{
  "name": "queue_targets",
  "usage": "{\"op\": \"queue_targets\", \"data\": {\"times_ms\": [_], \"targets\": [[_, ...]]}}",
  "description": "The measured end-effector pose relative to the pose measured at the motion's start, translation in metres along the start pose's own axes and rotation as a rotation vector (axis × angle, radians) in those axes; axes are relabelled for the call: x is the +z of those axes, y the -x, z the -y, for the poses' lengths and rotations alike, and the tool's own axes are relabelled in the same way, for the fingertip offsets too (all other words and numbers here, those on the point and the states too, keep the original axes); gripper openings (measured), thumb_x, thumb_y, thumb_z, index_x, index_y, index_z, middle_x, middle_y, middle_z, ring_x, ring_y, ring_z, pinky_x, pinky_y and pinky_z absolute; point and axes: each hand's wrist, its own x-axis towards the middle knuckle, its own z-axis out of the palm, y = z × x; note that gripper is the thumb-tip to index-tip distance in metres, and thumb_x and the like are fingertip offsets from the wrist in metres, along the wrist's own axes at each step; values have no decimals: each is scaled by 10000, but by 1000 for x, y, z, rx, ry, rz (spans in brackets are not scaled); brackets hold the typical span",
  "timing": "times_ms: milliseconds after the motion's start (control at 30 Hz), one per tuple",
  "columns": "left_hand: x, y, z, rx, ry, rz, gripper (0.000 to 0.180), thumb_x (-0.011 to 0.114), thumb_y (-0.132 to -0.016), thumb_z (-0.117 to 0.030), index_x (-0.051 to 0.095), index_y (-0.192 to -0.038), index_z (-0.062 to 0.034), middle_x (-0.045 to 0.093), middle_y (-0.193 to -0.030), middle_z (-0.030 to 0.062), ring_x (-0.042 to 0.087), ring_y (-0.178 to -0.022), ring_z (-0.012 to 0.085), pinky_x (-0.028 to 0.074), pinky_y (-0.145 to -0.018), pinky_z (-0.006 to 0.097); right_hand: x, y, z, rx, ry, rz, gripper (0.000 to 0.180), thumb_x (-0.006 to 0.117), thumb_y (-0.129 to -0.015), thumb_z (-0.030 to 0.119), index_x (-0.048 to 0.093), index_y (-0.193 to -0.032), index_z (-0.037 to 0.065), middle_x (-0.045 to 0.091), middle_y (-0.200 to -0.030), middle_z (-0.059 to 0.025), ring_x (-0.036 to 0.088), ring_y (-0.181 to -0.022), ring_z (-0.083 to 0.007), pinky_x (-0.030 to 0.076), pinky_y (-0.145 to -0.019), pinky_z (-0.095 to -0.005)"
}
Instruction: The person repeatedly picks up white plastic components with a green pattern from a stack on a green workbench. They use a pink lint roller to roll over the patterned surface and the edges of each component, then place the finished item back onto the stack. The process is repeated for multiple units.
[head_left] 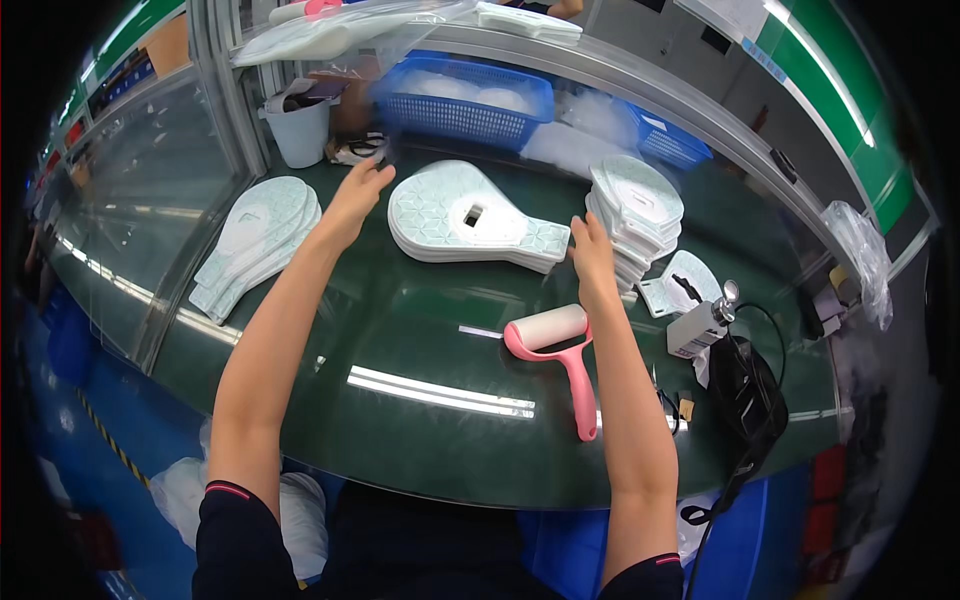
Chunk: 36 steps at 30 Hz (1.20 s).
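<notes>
Our left hand [355, 200] and right hand [594, 250] flank the middle panel stack [440, 205] on a dark green bench [430, 440].
At far left we see a fanned stack of paddle-shaped, pale green-and-white patterned panels [262, 235]; then our left hand, open and empty, fingers parted, short of the middle stack's wide end. A pink-handled lint roller [578, 380] lies below that stack's narrow end, where our right hand is partly open, fingertips just beside the panels; we cannot tell whether they touch. Next comes a taller panel stack [640, 195], then a white pump bottle [692, 332] bearing small dark print, too fine to read, and a black pouch [745, 395]. A blue wall strip [765, 62] up right carries lettering.
</notes>
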Motion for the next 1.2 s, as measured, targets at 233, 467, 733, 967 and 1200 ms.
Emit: {"op": "queue_targets", "data": {"times_ms": [233, 467, 733, 967, 1200], "targets": [[31, 29, 14, -143, -104, 45, 795, 489, -815, -401, 80, -1291, 88, 130, -1361, 220, 138, -1270, 273, 135, -1020, 330, 12, 32, 0, 157, 134, 116, 724, 442, -829, 406, 102, -1323, 1, 160, -1367, -175, 208, -1251, -263, 248, -983, -342], [31, 40, 6, -95, -203, -19, 766, 471, -822, -414, 99, -1307, 49, 134, -1366, 207, 133, -1274, 268, 133, -1020, 325, 3, 27, 1, 189, 61, 221, 760, 408, -824, 479, 75, -1330, 21, 72, -1398, -108, 112, -1279, -253, 236, -994, -383], [-117, 42, 64, 221, -1374, -533, 495, 522, -783, -315, 402, -1181, -45, 459, -1130, 214, 394, -1070, 402, 332, -874, 450, 2, 111, 49, -140, 208, 313, 530, 525, -822, 253, 334, -1259, 22, 229, -1348, -167, 318, -1202, -246, 308, -940, -310], [-161, 50, 68, 346, -1736, -421, 163, 469, -794, -205, 512, -869, -67, 582, -647, 85, 594, -611, 245, 461, -519, 346, 7, 173, 67, -123, 58, 587, 397, 530, -821, 133, 435, -1202, 72, 298, -1317, -121, 466, -1068, -217, 417, -835, -295], [-189, 45, 33, 376, -1815, -445, 100, 425, -788, -115, 483, -855, -68, 587, -662, 94, 597, -621, 261, 464, -498, 352, 9, 202, 67, -113, 14, 650, 353, 525, -810, 108, 480, -1158, 66, 402, -1243, -126, 498, -1028, -207, 426, -836, -298]]}}
